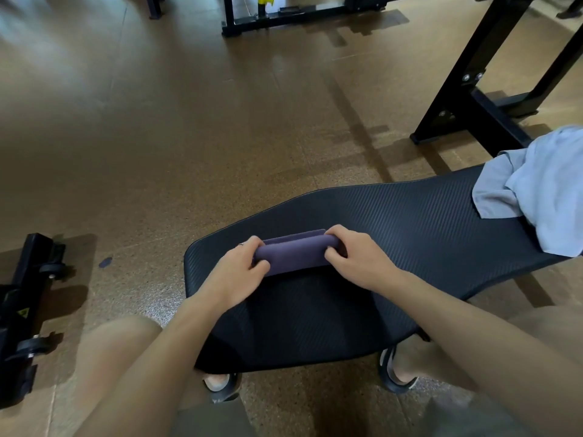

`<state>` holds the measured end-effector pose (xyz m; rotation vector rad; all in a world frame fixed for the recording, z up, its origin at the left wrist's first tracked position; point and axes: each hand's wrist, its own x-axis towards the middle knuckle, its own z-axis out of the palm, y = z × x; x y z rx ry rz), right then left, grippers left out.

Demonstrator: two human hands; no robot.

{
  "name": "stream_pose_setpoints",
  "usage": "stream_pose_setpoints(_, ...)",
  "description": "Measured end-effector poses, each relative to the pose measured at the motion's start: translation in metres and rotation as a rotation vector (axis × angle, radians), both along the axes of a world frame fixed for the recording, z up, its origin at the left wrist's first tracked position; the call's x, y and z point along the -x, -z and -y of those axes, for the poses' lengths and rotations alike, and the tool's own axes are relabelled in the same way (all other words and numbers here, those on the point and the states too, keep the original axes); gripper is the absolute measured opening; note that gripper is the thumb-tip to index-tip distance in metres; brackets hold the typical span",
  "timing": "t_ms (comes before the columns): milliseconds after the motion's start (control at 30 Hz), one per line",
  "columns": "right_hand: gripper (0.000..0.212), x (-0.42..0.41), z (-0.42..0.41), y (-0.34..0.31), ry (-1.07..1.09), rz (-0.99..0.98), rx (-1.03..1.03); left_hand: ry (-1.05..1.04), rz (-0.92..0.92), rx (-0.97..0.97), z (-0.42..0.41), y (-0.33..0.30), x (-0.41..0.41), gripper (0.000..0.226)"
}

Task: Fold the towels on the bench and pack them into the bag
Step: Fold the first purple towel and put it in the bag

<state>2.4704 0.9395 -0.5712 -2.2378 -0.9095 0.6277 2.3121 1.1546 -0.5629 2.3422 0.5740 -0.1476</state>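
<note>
A small purple towel (296, 252) lies folded into a narrow strip on the near end of the black padded bench (394, 216). My left hand (241, 269) grips its left end, fingers curled over the top and thumb under. At the other end, my right hand (350, 252) grips the towel the same way. A crumpled light blue towel (542, 184) sits on the far right of the bench, partly hanging over its edge. No bag is in view.
Brown speckled gym floor (157, 137) surrounds the bench. A black machine frame (479, 99) stands behind the bench on the right, another frame (284, 17) stands at the top, and black equipment (22, 310) sits at the left. My knees and sandalled feet flank the bench's near end.
</note>
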Motion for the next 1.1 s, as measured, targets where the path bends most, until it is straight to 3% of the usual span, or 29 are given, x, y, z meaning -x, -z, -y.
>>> stream_pose_setpoints(233,0.025,-0.007,-0.024,0.007,0.227,-0.172,0.068,-0.322,0.000,0.204,0.004,0.010,-0.007,0.020)
stream_pose_setpoints(400,0.019,-0.007,-0.033,0.012,0.268,-0.156,0.124,-0.342,-0.041,0.130,0.014,0.009,-0.013,0.020)
stream_pose_setpoints(533,0.018,-0.008,-0.031,0.010,0.256,-0.226,0.192,-0.294,-0.191,-0.014,0.010,0.009,-0.018,0.009)
stream_pose_setpoints(700,0.019,0.008,-0.015,0.010,0.244,-0.301,0.243,-0.025,-0.357,-0.304,0.011,-0.003,-0.021,0.017)
stream_pose_setpoints(767,0.019,0.014,-0.007,0.010,0.245,-0.325,0.249,0.114,-0.307,-0.415,0.017,-0.003,-0.019,0.029)
stream_pose_setpoints(833,0.019,0.020,0.000,0.009,0.247,-0.339,0.250,0.245,-0.262,-0.407,0.024,-0.002,-0.017,0.044)
stream_pose_setpoints(933,0.019,0.029,0.009,0.007,0.254,-0.347,0.267,0.372,-0.269,-0.432,0.037,-0.001,-0.015,0.043)
stream_pose_setpoints(1100,0.011,0.050,0.025,0.003,0.332,-0.376,0.248,0.633,-0.012,-0.810,0.062,0.003,0.000,0.066)
